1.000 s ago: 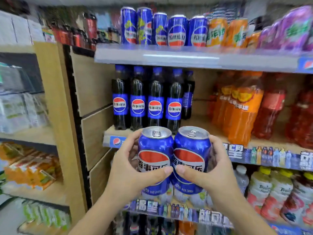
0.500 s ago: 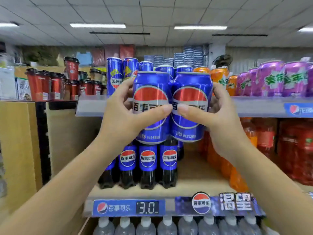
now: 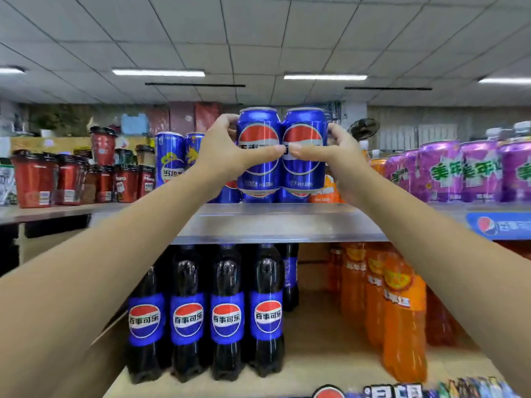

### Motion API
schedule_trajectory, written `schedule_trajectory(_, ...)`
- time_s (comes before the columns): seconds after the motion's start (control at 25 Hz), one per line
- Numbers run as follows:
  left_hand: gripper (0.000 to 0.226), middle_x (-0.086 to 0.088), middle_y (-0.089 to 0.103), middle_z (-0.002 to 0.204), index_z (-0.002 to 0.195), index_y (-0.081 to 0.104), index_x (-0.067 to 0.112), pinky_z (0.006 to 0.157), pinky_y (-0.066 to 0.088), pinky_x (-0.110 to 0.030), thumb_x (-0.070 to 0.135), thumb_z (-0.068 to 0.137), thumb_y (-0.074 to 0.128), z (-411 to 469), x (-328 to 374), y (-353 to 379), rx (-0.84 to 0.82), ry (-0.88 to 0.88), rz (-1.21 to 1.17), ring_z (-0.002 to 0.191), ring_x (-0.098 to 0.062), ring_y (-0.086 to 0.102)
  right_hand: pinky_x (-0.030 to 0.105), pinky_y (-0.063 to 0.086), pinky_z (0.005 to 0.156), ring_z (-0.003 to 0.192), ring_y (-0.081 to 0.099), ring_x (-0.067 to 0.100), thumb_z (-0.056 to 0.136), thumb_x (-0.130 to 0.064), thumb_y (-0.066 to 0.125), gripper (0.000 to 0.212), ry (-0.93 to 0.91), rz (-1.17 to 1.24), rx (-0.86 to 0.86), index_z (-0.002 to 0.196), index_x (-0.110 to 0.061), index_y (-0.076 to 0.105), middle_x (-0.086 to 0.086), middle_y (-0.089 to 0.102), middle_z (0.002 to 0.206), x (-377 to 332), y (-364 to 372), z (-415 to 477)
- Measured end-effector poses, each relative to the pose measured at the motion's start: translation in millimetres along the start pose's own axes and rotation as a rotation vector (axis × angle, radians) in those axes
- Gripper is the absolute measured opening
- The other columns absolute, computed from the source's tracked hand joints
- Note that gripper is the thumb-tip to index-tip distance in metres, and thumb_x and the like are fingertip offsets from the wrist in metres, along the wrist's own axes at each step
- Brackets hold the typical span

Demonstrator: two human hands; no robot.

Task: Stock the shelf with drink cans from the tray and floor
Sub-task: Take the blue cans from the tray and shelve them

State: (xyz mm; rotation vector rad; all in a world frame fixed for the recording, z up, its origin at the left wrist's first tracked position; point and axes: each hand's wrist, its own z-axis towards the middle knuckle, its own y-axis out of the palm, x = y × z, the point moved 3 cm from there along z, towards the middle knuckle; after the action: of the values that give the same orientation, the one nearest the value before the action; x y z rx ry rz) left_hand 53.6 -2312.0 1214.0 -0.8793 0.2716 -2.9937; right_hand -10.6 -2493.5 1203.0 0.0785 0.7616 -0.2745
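— Blue cans (image 3: 281, 150), two side by side, left hand (image 3: 222, 156) and right hand (image 3: 340, 158) each gripping one, held just above the top shelf (image 3: 275, 222) where more cans already stand.

— Unplaced, then. Labels?

— Pepsi roundel, Chinese lettering; "百事可乐" reads on the bottles (image 3: 207, 317) below.

Your single head camera faces forward, about level with the top shelf (image 3: 275, 222), close to it; ceiling (image 3: 258, 38) above, bottle shelf (image 3: 313, 340) below.
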Motion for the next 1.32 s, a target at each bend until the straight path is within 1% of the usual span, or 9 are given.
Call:
schedule_trajectory(0.2, 0.085, 0.011, 0.056, 0.099, 0.115, 0.045, 0.026, 0.055, 0.046, -0.011, 0.041, 0.047, 0.091, 3.7, -31.4, 15.6, -0.033, -0.097, 0.028, 0.083, -0.001, 0.061, 0.037, 0.058, 0.076, 0.094, 0.070, 0.026, 0.062, -0.017, 0.085, 0.057, 0.094, -0.076, -0.030, 0.112, -0.014, 0.058, 0.009, 0.070, 0.105, 27.4, -9.3, 10.6)
schedule_trajectory(0.28, 0.089, 0.009, 0.057, 0.101, 0.119, 0.045, 0.024, 0.057, 0.047, -0.014, 0.043, 0.046, 0.091, 4.7, -34.6, 16.4, -0.052, -0.117, 0.038, 0.085, -0.003, 0.061, 0.031, 0.059, 0.070, 0.091, 0.071, 0.021, 0.057, -0.020, 0.086, 0.052, 0.092, -0.077, -0.060, 0.102, -0.020, 0.060, 0.005, 0.070, 0.102, 30.6, -11.7, 11.8)
schedule_trajectory(0.44, 0.078, 0.013, 0.057, 0.093, 0.112, 0.043, 0.027, 0.045, 0.045, -0.003, 0.039, 0.051, 0.090, 2.1, -33.8, 15.2, -0.071, -0.130, 0.039, 0.076, 0.002, 0.061, 0.018, 0.055, 0.056, 0.081, 0.072, 0.012, 0.066, -0.018, 0.083, 0.037, 0.096, -0.129, -0.083, 0.097, -0.020, 0.062, 0.000, 0.069, 0.095, 31.3, -10.9, 10.7)
schedule_trajectory(0.56, 0.096, 0.011, 0.056, 0.106, 0.128, 0.036, 0.024, 0.062, 0.050, -0.008, 0.045, 0.051, 0.089, -3.3, -29.6, 13.9, -0.110, -0.117, 0.145, 0.087, -0.002, 0.062, 0.015, 0.053, 0.057, 0.086, 0.066, 0.011, 0.069, -0.027, 0.082, 0.045, 0.059, -0.319, -0.048, 0.104, -0.022, 0.054, -0.002, 0.064, 0.099, 26.2, -9.7, 7.0)
schedule_trajectory(0.64, 0.112, 0.006, 0.052, 0.114, 0.138, 0.028, 0.026, 0.082, 0.052, -0.026, 0.051, 0.047, 0.088, -8.6, -27.5, 8.5, -0.110, -0.115, 0.241, 0.101, -0.015, 0.060, 0.015, 0.050, 0.059, 0.086, 0.062, 0.007, 0.066, -0.036, 0.083, 0.069, 0.033, -0.483, -0.003, 0.121, -0.018, 0.045, -0.003, 0.060, 0.103, 21.8, -13.1, 0.5)
schedule_trajectory(0.8, 0.099, 0.007, 0.059, 0.103, 0.128, 0.040, 0.024, 0.086, 0.054, -0.046, 0.061, 0.046, 0.083, -30.0, -28.5, 0.4, -0.044, -0.069, 0.424, 0.097, -0.020, 0.063, 0.014, 0.040, 0.056, 0.075, 0.053, -0.004, 0.062, -0.052, 0.080, 0.078, -0.073, -0.786, 0.073, 0.120, -0.017, 0.043, -0.016, 0.054, 0.090, 27.2, -15.0, -20.4)
schedule_trajectory(1.0, 0.096, 0.002, 0.066, 0.117, 0.134, 0.045, 0.022, 0.085, 0.054, -0.043, 0.066, 0.054, 0.076, -39.6, -30.0, 4.7, 0.038, -0.010, 0.504, 0.098, -0.020, 0.065, 0.011, 0.035, 0.058, 0.087, 0.053, 0.008, 0.070, -0.050, 0.077, 0.073, -0.142, -0.847, 0.113, 0.126, -0.014, 0.047, 0.002, 0.065, 0.114, 32.0, -8.6, -26.4)
schedule_trajectory(1.2, 0.092, 0.001, 0.060, 0.130, 0.139, 0.041, 0.019, 0.085, 0.049, -0.038, 0.064, 0.064, 0.072, -40.5, -29.0, 4.9, -0.057, 0.005, 0.538, 0.110, -0.020, 0.060, 0.028, 0.048, 0.076, 0.099, 0.060, 0.015, 0.076, -0.046, 0.072, 0.063, -0.044, -0.856, 0.023, 0.127, -0.018, 0.048, 0.001, 0.065, 0.117, 30.3, -6.7, -26.6)
schedule_trajectory(1.32, 0.086, -0.007, 0.054, 0.135, 0.139, 0.039, 0.011, 0.092, 0.048, -0.039, 0.056, 0.072, 0.072, -49.3, -17.7, 2.3, -0.039, 0.044, 0.536, 0.118, -0.022, 0.054, 0.023, 0.043, 0.076, 0.103, 0.056, 0.018, 0.079, -0.046, 0.070, 0.067, -0.099, -0.923, 0.100, 0.131, -0.013, 0.044, 0.001, 0.060, 0.115, 17.5, -6.2, -38.9)
